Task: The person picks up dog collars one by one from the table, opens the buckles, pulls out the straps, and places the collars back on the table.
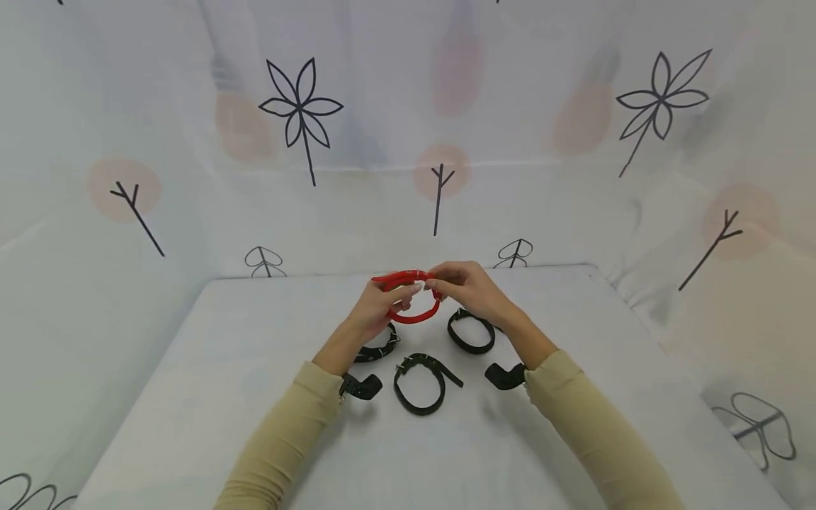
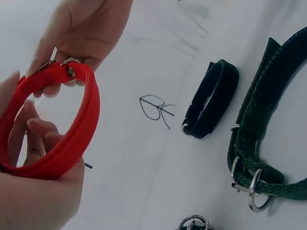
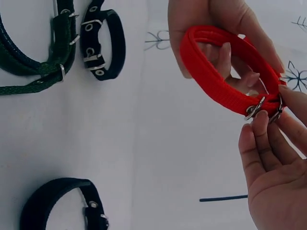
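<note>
A red pet collar (image 1: 414, 318), looped into a ring with metal buckle and D-ring, is held in the air by both hands. My left hand (image 1: 372, 306) grips the loop on its left side, as the left wrist view shows with the collar (image 2: 88, 129) resting across the palm. At the buckle end, my right hand (image 1: 474, 289) pinches the band near the metal fittings, its fingertips against them in the right wrist view (image 3: 273, 163). Something small and white shows between the hands, too small to identify.
On the white table (image 1: 223, 368) below lie a dark green collar (image 1: 419, 409), a black collar (image 1: 472, 348) to the right, and another black collar (image 1: 376, 354) partly hidden behind the left wrist. A patterned white cloth (image 1: 382, 212) hangs behind the table.
</note>
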### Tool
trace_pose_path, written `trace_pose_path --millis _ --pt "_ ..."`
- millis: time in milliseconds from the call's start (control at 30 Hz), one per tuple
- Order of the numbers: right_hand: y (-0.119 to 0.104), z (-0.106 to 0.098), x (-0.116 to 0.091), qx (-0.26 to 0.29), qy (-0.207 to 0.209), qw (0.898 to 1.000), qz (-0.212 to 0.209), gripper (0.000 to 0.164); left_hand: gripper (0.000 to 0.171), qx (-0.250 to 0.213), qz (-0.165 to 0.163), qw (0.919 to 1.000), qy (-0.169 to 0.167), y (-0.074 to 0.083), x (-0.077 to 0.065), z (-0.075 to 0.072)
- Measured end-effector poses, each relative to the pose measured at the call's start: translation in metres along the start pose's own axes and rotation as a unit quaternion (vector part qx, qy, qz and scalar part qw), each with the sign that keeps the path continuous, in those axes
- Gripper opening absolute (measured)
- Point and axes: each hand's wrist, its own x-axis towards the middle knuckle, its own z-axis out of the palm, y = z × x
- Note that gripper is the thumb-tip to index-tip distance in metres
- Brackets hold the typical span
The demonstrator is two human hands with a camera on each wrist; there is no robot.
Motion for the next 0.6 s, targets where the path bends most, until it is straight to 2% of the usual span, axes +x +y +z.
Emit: trace_pose_path --millis 200,433,600 --pt "0.0016 0.0019 0.0021 0.002 -0.023 1.000 0.006 0.022 0.007 0.043 -0.005 0.9989 0.017 -0.0007 -0.0009 -0.0013" --pt "0.0003 0.0042 0.0005 0.002 -0.047 0.999 0.007 0.018 0.018 0.122 0.012 0.9923 -0.019 -0.0001 -0.0069 -0.0060" --pt "0.0004 0.0008 0.0028 -0.019 -0.067 0.998 -0.009 0.017 0.023 0.151 0.039 0.9873 -0.031 0.0023 -0.0046 -0.0069"
